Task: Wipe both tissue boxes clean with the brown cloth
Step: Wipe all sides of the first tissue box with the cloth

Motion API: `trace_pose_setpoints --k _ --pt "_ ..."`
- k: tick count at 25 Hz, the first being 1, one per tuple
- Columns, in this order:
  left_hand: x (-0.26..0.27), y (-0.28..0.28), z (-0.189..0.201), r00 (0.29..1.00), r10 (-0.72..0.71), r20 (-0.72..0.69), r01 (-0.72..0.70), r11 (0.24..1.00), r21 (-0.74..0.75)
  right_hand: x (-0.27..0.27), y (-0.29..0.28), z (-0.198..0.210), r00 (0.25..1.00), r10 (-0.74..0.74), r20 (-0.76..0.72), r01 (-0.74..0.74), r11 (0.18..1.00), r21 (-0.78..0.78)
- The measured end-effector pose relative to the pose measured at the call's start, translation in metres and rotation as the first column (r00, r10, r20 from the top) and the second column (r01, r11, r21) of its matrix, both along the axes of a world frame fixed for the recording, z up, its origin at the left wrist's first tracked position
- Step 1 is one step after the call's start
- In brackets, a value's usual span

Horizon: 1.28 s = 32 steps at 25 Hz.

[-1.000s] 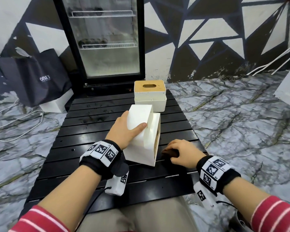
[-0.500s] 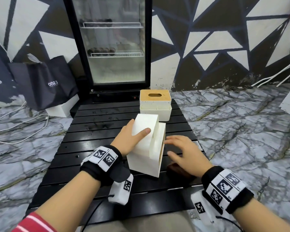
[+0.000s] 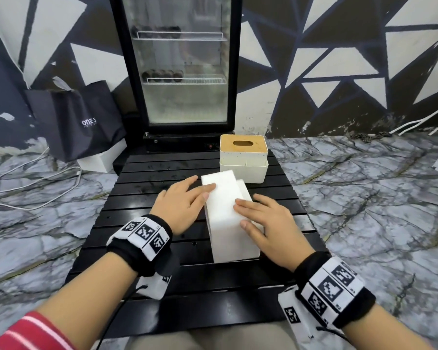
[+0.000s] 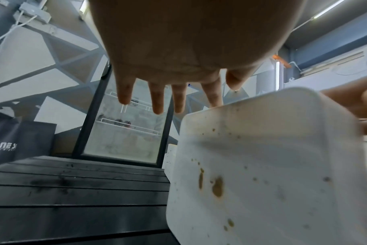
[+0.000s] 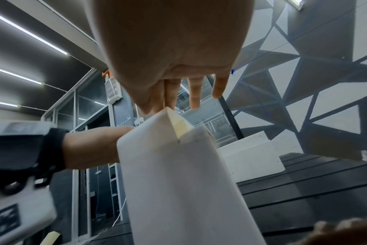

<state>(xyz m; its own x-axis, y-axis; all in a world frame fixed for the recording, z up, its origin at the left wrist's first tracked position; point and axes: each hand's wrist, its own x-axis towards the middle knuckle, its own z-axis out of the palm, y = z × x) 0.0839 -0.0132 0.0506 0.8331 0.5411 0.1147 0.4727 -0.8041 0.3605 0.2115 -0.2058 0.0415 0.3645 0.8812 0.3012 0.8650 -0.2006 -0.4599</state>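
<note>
The right hand point(image 3: 268, 228) is no longer resting on the brown cloth down on the black slatted table point(image 3: 147, 215); it is now lying with straight fingers over the top of the near white tissue box point(image 3: 232, 223), thumb against its near right edge. The left hand point(image 3: 182, 207) is flattening out too, its fingers straightening across the far left part of the top where a second ago they were gripping the side. So both hands are lying open on the box, one at each side, with neither curled round it. I am guessing the person is turning or resettling this box to show another face, since the left wrist view is showing brown spots and smears point(image 4: 217, 188) on the side under the left hand, so wiping is plainly not finished. The second tissue box point(image 3: 243, 157), with its wooden lid, is standing just beyond the fingertips of both hands, close behind the near box; whether the two are touching I cannot tell. The cloth itself is hard to find: from the head view the right hand and the box are covering its spot, and only a blurred brownish mass point(image 5: 335, 235) is peeking in at the bottom corner of the right wrist view, probably the cloth.
</note>
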Motion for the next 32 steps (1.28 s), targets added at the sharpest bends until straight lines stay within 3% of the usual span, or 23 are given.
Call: trace_pose_setpoints --k 2,6,12,19,23,25,28,30,32 --pt "-0.01 -0.005 0.0 0.993 0.002 0.114 0.001 1.0 -0.022 0.009 -0.001 0.003 0.998 -0.055 -0.036 0.055 0.998 -0.003" --pt "-0.01 -0.006 0.007 0.951 0.093 0.296 -0.022 0.972 -0.233 0.015 0.008 0.008 0.979 -0.125 -0.158 0.127 0.992 0.0" --pt "-0.011 -0.003 0.002 0.927 0.259 0.272 -0.101 0.869 -0.484 0.0 0.028 0.01 0.952 -0.147 -0.268 0.168 0.984 0.059" --pt "-0.02 -0.005 -0.004 0.936 0.248 0.249 -0.118 0.889 -0.443 0.008 0.027 0.016 0.938 -0.058 -0.343 0.084 0.995 0.062" --pt "-0.023 -0.006 -0.006 0.924 0.092 0.37 0.026 0.953 -0.302 0.019 0.017 0.009 0.906 -0.061 -0.419 0.1 0.992 0.073" --pt "-0.024 -0.003 -0.01 0.929 0.047 0.368 0.049 0.968 -0.246 0.03 0.006 -0.004 0.935 -0.136 -0.329 0.131 0.991 -0.036" --pt "-0.029 0.002 -0.016 0.938 0.016 0.346 0.081 0.961 -0.263 0.047 -0.009 -0.035 0.986 -0.109 -0.128 0.052 0.921 -0.386" --pt "-0.032 0.003 -0.016 0.943 -0.02 0.332 0.113 0.958 -0.265 0.053 -0.018 -0.051 0.99 -0.111 -0.088 0.047 0.841 -0.538" --pt "-0.035 0.004 -0.017 0.944 -0.051 0.326 0.132 0.963 -0.233 0.055 -0.022 -0.059 0.987 -0.13 -0.092 0.052 0.808 -0.587"
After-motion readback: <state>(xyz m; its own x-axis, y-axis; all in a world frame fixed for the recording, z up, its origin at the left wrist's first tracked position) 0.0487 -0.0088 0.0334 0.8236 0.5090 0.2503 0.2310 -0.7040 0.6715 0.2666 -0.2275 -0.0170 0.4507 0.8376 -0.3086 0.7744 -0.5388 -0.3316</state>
